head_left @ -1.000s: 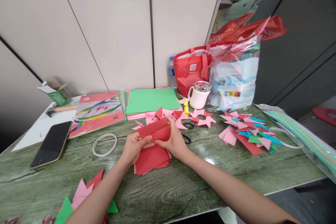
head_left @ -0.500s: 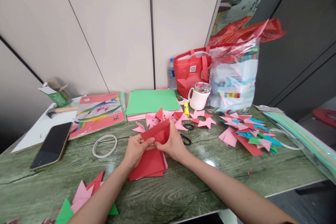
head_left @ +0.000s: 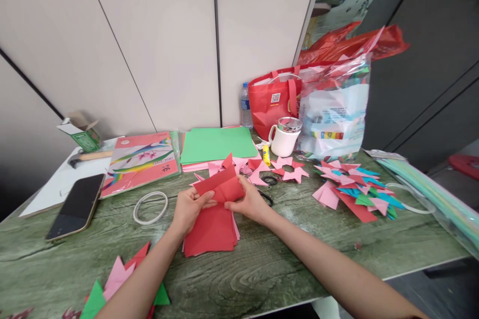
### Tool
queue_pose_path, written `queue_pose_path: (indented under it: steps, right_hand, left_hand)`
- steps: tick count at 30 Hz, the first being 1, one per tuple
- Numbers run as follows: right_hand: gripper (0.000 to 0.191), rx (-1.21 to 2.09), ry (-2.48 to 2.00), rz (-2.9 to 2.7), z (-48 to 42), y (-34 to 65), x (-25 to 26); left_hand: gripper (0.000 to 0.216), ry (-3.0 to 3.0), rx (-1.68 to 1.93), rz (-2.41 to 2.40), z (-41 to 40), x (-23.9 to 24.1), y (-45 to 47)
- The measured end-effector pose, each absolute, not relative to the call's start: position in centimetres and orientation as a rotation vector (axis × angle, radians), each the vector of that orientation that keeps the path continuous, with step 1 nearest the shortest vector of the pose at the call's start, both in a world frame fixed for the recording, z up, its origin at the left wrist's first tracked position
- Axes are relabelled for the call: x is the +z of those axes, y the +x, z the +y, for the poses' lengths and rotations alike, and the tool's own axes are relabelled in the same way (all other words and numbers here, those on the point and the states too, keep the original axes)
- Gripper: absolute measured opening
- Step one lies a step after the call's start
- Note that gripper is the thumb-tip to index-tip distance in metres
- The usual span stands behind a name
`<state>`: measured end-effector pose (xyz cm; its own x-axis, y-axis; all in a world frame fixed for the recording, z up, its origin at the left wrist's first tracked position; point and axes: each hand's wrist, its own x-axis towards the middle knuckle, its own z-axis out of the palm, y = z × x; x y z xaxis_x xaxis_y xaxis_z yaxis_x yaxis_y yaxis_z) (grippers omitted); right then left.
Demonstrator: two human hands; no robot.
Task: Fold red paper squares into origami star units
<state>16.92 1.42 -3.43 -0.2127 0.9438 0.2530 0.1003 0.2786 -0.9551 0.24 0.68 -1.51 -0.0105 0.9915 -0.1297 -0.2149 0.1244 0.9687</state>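
A folded sheet of red paper [head_left: 220,184] is held up between my two hands, with a crease across it. My left hand [head_left: 190,209] pinches its left side, thumb on the front. On the right, my right hand [head_left: 250,201] grips the other edge between thumb and fingers. Beneath them lies a stack of red and pink paper squares [head_left: 211,237] on the table. Just behind are folded pink and red paper pieces [head_left: 247,165]. Black scissors [head_left: 267,197] lie beside my right hand, partly hidden by it.
Green paper sheets [head_left: 220,144], a glue stick [head_left: 266,155] and a white mug [head_left: 286,137] stand along the back. Left are a phone [head_left: 77,207] and a white ring [head_left: 150,208]. Folded coloured pieces [head_left: 352,184] lie right; more pieces [head_left: 119,276] sit by my left forearm.
The red paper has come down slightly and tilted, its front fold now showing more open. My right hand has shifted a little lower and right along the edge.
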Motion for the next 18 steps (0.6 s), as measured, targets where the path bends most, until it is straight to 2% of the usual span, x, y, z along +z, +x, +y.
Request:
queue_pose_path:
  steps: [8,15,18]
  right_hand:
    - [0.054,1.340,-0.965,-1.336,0.79,16.63,-2.83]
    - [0.048,1.311,-0.947,-1.245,0.88,16.34,-3.00]
    - [0.047,1.303,-0.949,-1.269,0.80,16.17,-3.13]
  left_hand:
    - [0.032,0.944,1.153,1.153,0.79,-1.81,0.26]
    - [0.038,0.961,1.180,0.973,0.68,-1.80,0.28]
    - [0.035,0.994,1.139,0.925,0.44,-1.62,0.44]
